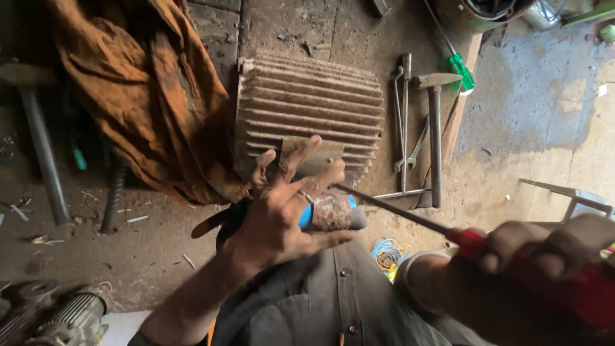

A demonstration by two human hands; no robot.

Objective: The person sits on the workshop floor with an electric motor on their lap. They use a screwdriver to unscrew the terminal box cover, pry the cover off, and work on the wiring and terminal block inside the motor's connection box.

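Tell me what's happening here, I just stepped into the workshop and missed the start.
A person sits over a rusty ribbed metal motor housing on the dirt floor. Their left hand is spread over a rusty cylindrical part with a blue band at the housing's near end. Their right hand holds a red-handled screwdriver, its tip reaching toward that part. A hammer and several spanners lie beside the housing, and an orange cloth is draped on its other side.

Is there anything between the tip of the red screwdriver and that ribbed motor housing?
Yes. The left hand, spread against the front of the ribbed motor housing, covers where the shaft of the red screwdriver ends, so the tip is hidden behind the fingers. The right hand grips the handle. Nothing else crosses the shaft.
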